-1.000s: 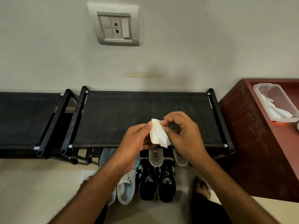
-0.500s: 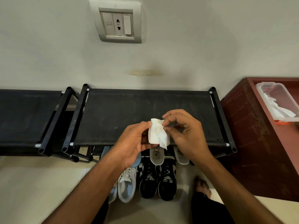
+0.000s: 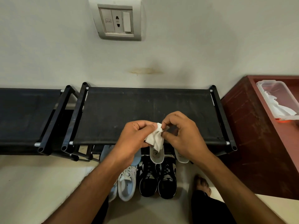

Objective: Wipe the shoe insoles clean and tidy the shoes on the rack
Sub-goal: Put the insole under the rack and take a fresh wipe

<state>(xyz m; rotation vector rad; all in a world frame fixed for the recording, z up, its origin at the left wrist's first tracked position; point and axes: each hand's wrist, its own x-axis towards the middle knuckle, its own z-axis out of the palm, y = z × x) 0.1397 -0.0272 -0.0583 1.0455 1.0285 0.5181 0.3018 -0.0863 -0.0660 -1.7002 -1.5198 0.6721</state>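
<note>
A crumpled white wipe (image 3: 155,138) is held between both hands above the front edge of the black shoe rack (image 3: 145,110). My left hand (image 3: 134,139) grips its left side and my right hand (image 3: 182,135) pinches its top right corner. Below the hands, two pale insoles (image 3: 156,156) stick out from under the rack's top shelf, and a light blue insole (image 3: 135,160) shows beside my left wrist. On the floor stand a pair of black sneakers (image 3: 157,178) and white and light blue sneakers (image 3: 127,183), partly hidden by my left forearm.
A second black rack (image 3: 24,115) stands to the left. A dark red cabinet (image 3: 258,135) on the right carries a clear plastic box (image 3: 278,99) with white wipes inside. My bare foot (image 3: 202,185) is on the floor right of the black sneakers. A wall socket (image 3: 117,21) is above.
The wipe has gone from a flat folded piece to a crumpled one between my fingers. Both hands have stayed over the rack's front edge.
</note>
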